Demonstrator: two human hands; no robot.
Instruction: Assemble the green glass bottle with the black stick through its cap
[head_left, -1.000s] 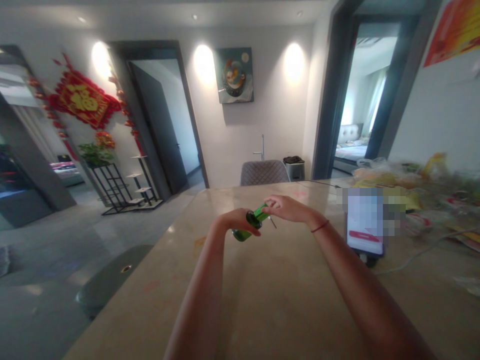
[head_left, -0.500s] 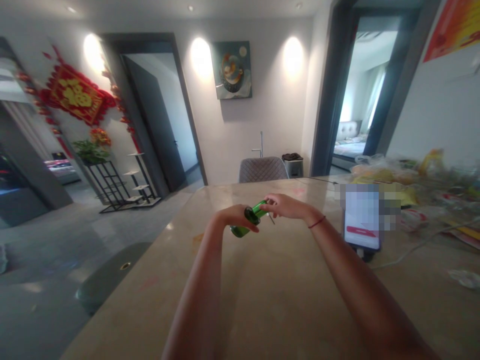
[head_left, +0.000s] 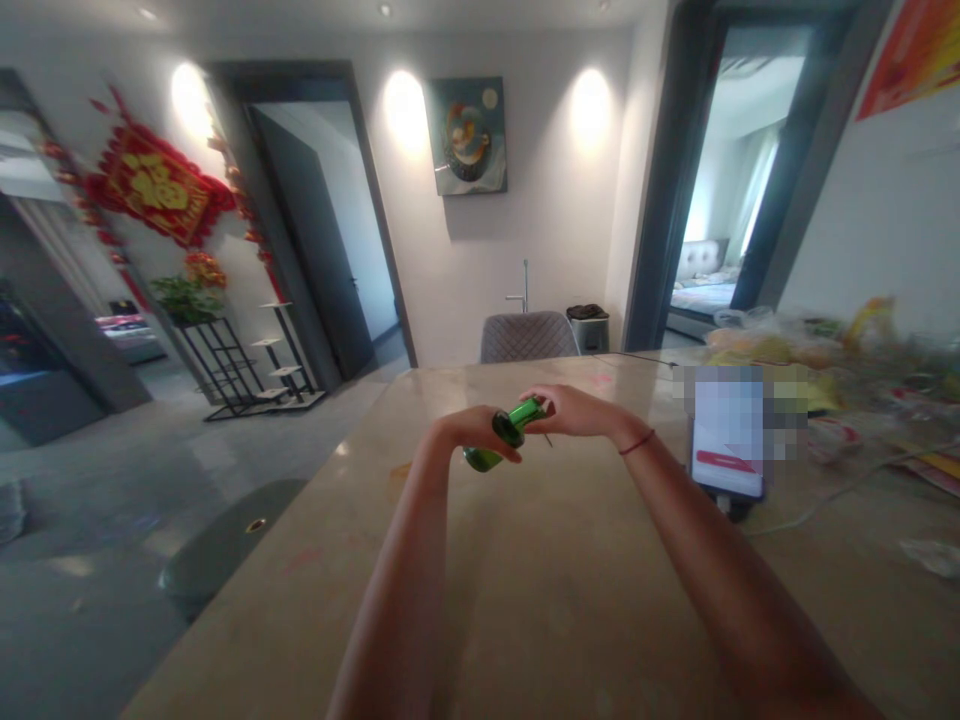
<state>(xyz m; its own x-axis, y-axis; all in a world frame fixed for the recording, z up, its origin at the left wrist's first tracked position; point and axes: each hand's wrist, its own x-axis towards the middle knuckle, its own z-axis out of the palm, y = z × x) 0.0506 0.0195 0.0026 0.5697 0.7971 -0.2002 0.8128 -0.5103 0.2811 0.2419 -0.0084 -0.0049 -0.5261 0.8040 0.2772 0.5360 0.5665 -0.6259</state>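
Above the tabletop, my left hand (head_left: 480, 426) is closed around a shiny green object (head_left: 528, 411) with a round, dark-rimmed end. A rounded green part (head_left: 481, 459) shows below my left fingers; whether it is the same piece I cannot tell. My right hand (head_left: 571, 410), with a thin dark red band at the wrist, has its fingers bent around the object's upper right end. Below the right fingers pokes a thin dark stick (head_left: 548, 440). The palms and part of the object are hidden.
A phone (head_left: 726, 430) stands upright on the beige table (head_left: 540, 600), right of my hands, with a white cable (head_left: 806, 515). Plastic bags (head_left: 780, 340) and clutter lie at the right. A grey chair (head_left: 529, 338) faces the far edge; a dark green stool (head_left: 225, 540) is at left.
The round end of the green object is slightly more to the right, and my right fingers sit more around its upper end. The whole view has shifted a little.
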